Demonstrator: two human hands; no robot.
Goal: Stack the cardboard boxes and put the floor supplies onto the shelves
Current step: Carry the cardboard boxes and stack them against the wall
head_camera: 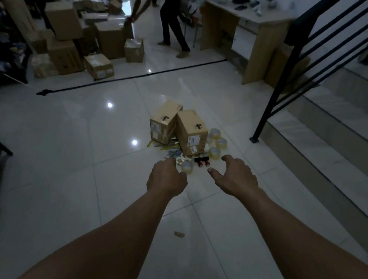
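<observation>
Glossy white tile floor (59,145), dim light, staircase (344,138) w/ black railing on the right, a heap of other cartons (68,47) far back left. Task stuff sits mid-floor just ahead of both hands: two cardboard boxes (191,132) side by side, touching, both tipped a bit. Clear tape rolls (216,142) cluster at their right, a lone roll (186,166) + small red-black items (201,162) lie in front, and thin yellow/grey sticks (167,149) are scattered at the boxes' base; can't tell what those are. Left hand (166,179) and right hand (235,177) reach out, both empty, fingers (231,162) loosely bent, gripping nothing, touching nothing yet. Boxes look stiff, sealed, prob. light to moderate; best taken w/ palms on opposite side faces, low down. Rolls look rigid, smooth, apt to roll off, so hook thru the core. Loose sticks prob. need gathering into a bunch first.
</observation>
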